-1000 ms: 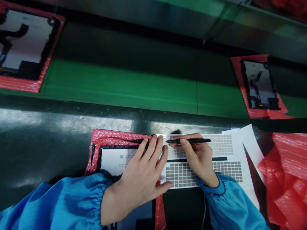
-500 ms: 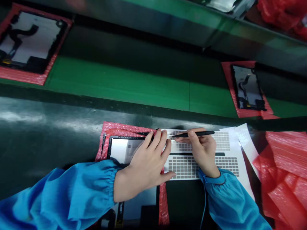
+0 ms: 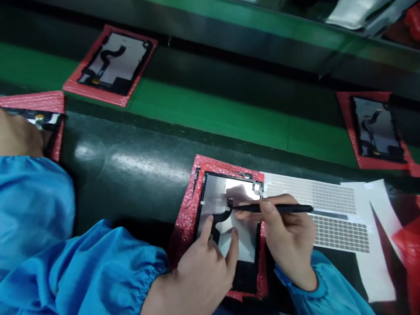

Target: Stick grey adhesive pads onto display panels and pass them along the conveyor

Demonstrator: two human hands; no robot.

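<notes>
A shiny panel with a black frame point(image 3: 213, 197) lies on red bubble wrap point(image 3: 187, 209) on the dark bench. My left hand point(image 3: 203, 271) rests on the panel's near part, forefinger and thumb stretched out beside a black flex cable point(image 3: 220, 217). My right hand point(image 3: 288, 238) pinches black tweezers point(image 3: 275, 208), whose tip touches the small connector at the cable's upper end point(image 3: 230, 202). A white sheet of small grey stickers point(image 3: 331, 214) lies just right of the panel, partly under my right hand.
On the green conveyor belt point(image 3: 210, 113) ride two more panels on red wrap, one far left point(image 3: 113, 63) and one far right point(image 3: 377, 129). A co-worker's hand point(image 3: 18, 135) and blue sleeve point(image 3: 29, 205) work on another panel at the left. Red bubble wrap point(image 3: 408, 245) lies at the right edge.
My right hand carried the tweezers from the sticker sheet left onto the panel. My left hand slid off the sheet's edge down to the panel's near part. The view swung left.
</notes>
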